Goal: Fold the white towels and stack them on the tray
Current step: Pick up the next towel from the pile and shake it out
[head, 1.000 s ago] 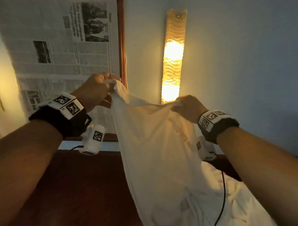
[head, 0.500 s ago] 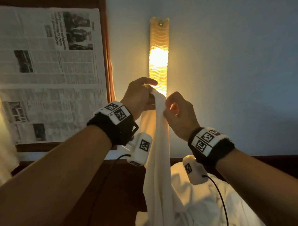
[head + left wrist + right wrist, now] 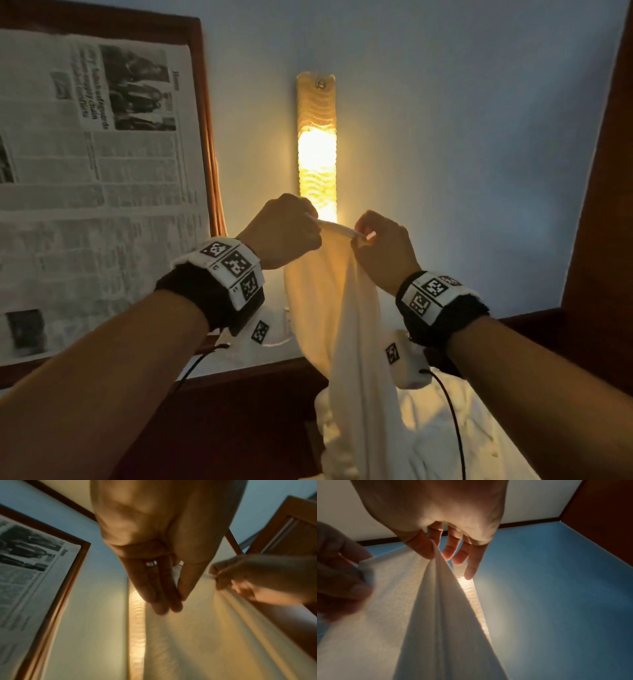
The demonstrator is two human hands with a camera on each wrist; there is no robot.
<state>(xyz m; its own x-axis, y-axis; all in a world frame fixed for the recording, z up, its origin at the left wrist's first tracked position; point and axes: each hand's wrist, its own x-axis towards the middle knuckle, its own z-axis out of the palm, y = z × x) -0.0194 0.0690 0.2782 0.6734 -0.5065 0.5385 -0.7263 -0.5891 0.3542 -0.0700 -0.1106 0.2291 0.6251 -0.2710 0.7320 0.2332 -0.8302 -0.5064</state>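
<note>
Towel: white towel (image 3: 337, 315) up in the air, held by its top edge in front of the lit lamp, the rest hanging straight down in long folds.
Top edge: a short stretch of hem runs taut between the two hands, sloping slightly down to the right.
Lower end: the cloth drops onto a rumpled white pile (image 3: 431, 442) at the bottom of the head view; where one ends and the other begins, I can't tell.
Left hand: left hand (image 3: 282, 233) pinches the left end of the hem, fingers curled over it; in the left wrist view the fingers (image 3: 161, 588) lie together, pressed against the thumb with a sliver of white between.
Right hand: right hand (image 3: 382, 248) grips the right end, thumb against forefinger on the fold; in the right wrist view the other fingers (image 3: 471, 562) hang loose and spread, off the cloth.
Spacing: hands are near each other, not touching, at about the same height.
Lamp: tall ribbed wall lamp (image 3: 317, 147) glows yellow right behind the hands, shining through the towel.
Wall: pale blue wall (image 3: 462, 154) all round the lamp.
Newspaper: a sheet of newspaper (image 3: 99, 178) in a brown wooden frame fills the left side.
Wood: dark brown panel (image 3: 603, 222) at the right edge.
Wrists: black bands with printed square markers on both wrists, a cable trailing from each.
</note>
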